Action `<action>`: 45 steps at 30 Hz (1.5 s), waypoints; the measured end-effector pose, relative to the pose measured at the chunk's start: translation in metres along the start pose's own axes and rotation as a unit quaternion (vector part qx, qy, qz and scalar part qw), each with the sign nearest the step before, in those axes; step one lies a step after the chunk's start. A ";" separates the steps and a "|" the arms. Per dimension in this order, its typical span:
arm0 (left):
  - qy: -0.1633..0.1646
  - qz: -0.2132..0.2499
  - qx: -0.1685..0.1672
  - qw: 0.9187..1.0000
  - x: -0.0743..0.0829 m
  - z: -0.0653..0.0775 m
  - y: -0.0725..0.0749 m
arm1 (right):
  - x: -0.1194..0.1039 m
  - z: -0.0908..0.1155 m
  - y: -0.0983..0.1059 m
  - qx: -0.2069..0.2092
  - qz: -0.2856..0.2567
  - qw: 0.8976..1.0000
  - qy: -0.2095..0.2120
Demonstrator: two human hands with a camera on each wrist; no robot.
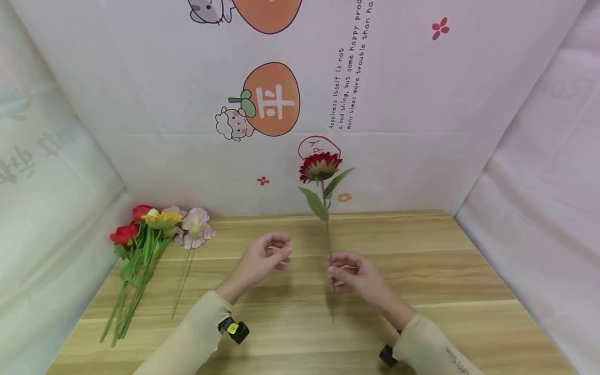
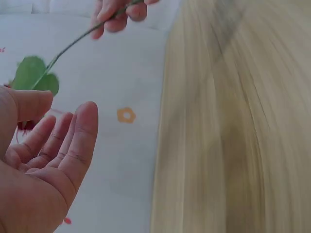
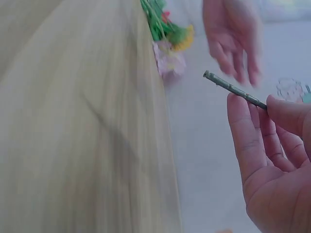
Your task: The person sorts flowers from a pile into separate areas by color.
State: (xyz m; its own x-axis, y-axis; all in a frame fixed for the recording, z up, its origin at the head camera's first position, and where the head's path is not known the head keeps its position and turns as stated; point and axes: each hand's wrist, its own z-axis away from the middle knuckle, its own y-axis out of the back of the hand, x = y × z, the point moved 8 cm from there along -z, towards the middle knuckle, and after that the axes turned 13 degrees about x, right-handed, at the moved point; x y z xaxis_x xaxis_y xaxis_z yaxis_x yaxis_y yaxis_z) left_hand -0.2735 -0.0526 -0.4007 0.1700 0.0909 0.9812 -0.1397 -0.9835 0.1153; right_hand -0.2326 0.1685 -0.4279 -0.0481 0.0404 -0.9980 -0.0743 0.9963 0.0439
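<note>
My right hand (image 1: 352, 275) pinches the thin green stem of a dark red artificial flower (image 1: 321, 166) between thumb and fingers. The bloom points up, with green leaves (image 1: 315, 203) below it. In the right wrist view the cut lower end of the stem (image 3: 233, 89) sticks out past the fingertips. My left hand (image 1: 262, 259) hovers over the table to the left of the stem, fingers loosely bent and holding nothing. In the left wrist view its palm (image 2: 43, 189) is bare, and the flower's leaves and bloom show partly hidden behind the thumb.
At the left of the wooden table (image 1: 375, 333) lie red flowers (image 1: 124, 234), a yellow flower (image 1: 162, 220) and pale pink flowers (image 1: 196, 227) with long stems. A printed white cloth (image 1: 398, 104) rises behind the table's back edge, and white cloth hangs at both sides.
</note>
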 end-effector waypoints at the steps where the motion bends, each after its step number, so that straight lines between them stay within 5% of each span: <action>1: -0.004 -0.010 0.002 1.000 -0.002 0.002 0.006 | 0.000 0.000 0.007 0.002 0.004 1.000 0.000; 9: -0.006 -0.077 0.025 0.997 -0.014 0.018 0.064 | 0.004 0.001 0.063 0.036 0.052 0.998 -0.014; 24: -0.011 -0.163 0.103 0.981 -0.014 0.052 0.176 | 0.023 0.009 0.156 0.090 0.115 0.989 -0.013; 35: -0.010 -0.200 0.128 0.971 -0.019 0.063 0.207 | 0.034 0.013 0.229 0.101 0.195 0.975 -0.035; 45: -0.020 -0.278 0.137 0.950 -0.028 0.077 0.234 | 0.047 0.017 0.267 0.098 0.278 0.954 -0.054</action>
State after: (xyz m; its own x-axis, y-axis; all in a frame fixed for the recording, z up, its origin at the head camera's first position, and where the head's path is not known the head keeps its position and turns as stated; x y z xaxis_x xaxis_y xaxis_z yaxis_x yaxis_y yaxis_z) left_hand -0.2358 -0.2970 -0.4127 0.1804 0.6081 0.7731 0.2417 -0.7893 0.5644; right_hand -0.2379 0.4376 -0.4640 0.0786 0.5631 -0.8227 0.1207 0.8138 0.5685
